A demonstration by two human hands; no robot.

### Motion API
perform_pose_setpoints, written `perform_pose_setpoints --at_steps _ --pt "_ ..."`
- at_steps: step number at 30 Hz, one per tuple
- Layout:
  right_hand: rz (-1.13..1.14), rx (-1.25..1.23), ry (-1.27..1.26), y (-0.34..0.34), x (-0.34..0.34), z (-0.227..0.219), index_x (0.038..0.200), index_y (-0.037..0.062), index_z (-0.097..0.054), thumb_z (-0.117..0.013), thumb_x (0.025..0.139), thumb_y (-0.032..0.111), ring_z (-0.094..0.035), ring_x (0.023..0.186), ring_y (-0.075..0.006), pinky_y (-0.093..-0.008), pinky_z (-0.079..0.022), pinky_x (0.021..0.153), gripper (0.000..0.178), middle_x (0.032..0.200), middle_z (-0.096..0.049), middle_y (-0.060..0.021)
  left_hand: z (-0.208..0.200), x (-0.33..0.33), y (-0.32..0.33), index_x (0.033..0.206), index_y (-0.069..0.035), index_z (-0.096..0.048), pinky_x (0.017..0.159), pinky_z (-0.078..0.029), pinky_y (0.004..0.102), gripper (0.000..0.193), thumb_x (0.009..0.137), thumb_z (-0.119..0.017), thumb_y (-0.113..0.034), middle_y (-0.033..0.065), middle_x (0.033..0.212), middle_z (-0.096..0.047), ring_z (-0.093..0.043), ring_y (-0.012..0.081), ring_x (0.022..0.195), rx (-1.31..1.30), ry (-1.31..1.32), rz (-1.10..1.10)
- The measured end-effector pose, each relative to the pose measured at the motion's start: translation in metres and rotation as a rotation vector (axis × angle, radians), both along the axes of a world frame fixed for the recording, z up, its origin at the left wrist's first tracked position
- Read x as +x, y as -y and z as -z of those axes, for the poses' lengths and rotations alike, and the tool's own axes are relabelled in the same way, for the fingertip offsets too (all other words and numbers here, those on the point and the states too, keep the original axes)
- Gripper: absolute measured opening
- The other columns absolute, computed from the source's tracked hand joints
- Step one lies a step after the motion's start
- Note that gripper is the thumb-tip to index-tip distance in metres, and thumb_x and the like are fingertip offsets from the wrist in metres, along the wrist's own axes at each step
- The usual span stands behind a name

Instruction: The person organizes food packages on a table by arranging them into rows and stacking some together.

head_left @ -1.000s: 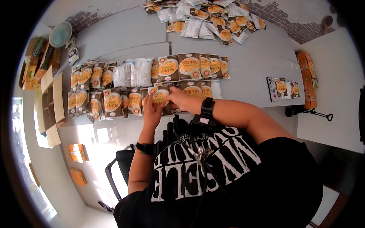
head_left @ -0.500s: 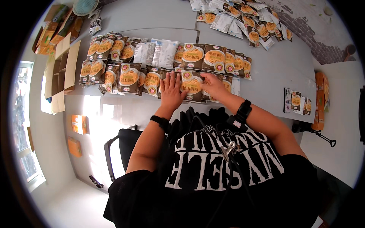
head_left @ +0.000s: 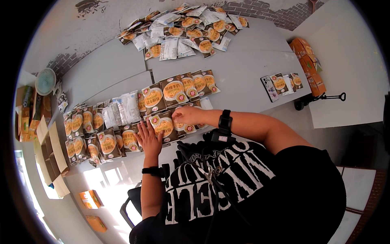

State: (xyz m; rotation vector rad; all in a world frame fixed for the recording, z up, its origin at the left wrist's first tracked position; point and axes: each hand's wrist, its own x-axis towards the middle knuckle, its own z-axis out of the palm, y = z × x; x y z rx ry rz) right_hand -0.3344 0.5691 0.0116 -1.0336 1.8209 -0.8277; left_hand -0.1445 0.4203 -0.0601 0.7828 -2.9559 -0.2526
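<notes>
Two long rows of brown and orange food packets lie overlapping along the near edge of the table. My left hand [head_left: 150,140] rests open, fingers spread, on the near row beside a front-up packet [head_left: 163,126]. At that packet's upper right side my right hand [head_left: 187,115] is closed, fingers curled in, and whatever its fingertips may pinch is hidden. Behind it in the far row stand front-up packets, one large packet [head_left: 174,90] among them. White-backed packets [head_left: 129,106] lie face down in the middle of the far row.
A big loose heap of packets [head_left: 168,49] lies at the table's far side. To the right are a phone [head_left: 269,88] and a few packets [head_left: 279,83]. An open carton [head_left: 50,158] with dividers stands at the left, near a fan [head_left: 45,81]. Orange boxes [head_left: 307,61] are stacked at right.
The view has turned and shifted to the right, bringing the whole heap into sight. Both hands stay at the same packet; the right hand's fingers look more curled now.
</notes>
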Motion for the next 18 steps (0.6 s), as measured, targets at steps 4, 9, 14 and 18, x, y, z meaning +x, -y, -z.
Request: perform_pose_setpoints --at_steps 4,9,14,18 --pt "-0.443 0.141 -0.484 -0.017 -0.028 -0.092 0.114 0.0019 -0.054 -0.064 0.079 0.025 -0.060 0.090 -0.0281 -0.0390 -0.047 0.076 0.043 0.097 -0.061 -0.0154 0.004 -0.002 0.006 0.143 -0.011 -0.021 0.108 0.001 0.0536 0.075 0.085 -0.049 -0.050 0.0171 0.147 -0.018 -0.009 0.0322 0.138 0.053 0.044 -0.009" --pt "-0.589 -0.645 -0.712 -0.066 -0.045 -0.265 0.109 -0.0089 -0.051 -0.059 0.077 0.011 -0.057 0.090 -0.0283 -0.0347 -0.051 0.065 0.038 0.098 -0.058 -0.0182 -0.004 -0.012 0.016 0.127 -0.007 -0.046 0.105 -0.018 0.0507 0.052 0.086 -0.056 -0.036 0.0193 0.137 -0.036 -0.024 0.0355 0.132 0.496 -0.251 -0.083" --pt "-0.703 -0.755 -0.860 -0.132 -0.086 -0.358 0.105 -0.0091 -0.052 -0.056 0.078 0.011 -0.058 0.082 -0.0264 -0.0322 -0.051 0.058 0.034 0.093 -0.058 -0.0182 -0.029 -0.055 -0.011 0.118 -0.005 -0.052 0.102 -0.027 0.0495 0.039 0.088 -0.056 -0.029 0.0204 0.128 -0.045 -0.031 0.0388 0.128 0.140 -0.285 -0.314" --pt "-0.643 -0.818 -0.923 -0.171 -0.134 -0.352 0.103 -0.0072 -0.053 -0.057 0.079 0.012 -0.059 0.080 -0.0255 -0.0320 -0.050 0.057 0.031 0.091 -0.059 -0.0164 -0.054 -0.115 -0.039 0.117 -0.006 -0.054 0.103 -0.025 0.0482 0.038 0.087 -0.057 -0.030 0.0189 0.130 -0.044 -0.029 0.0381 0.129 0.059 -0.285 -0.274"
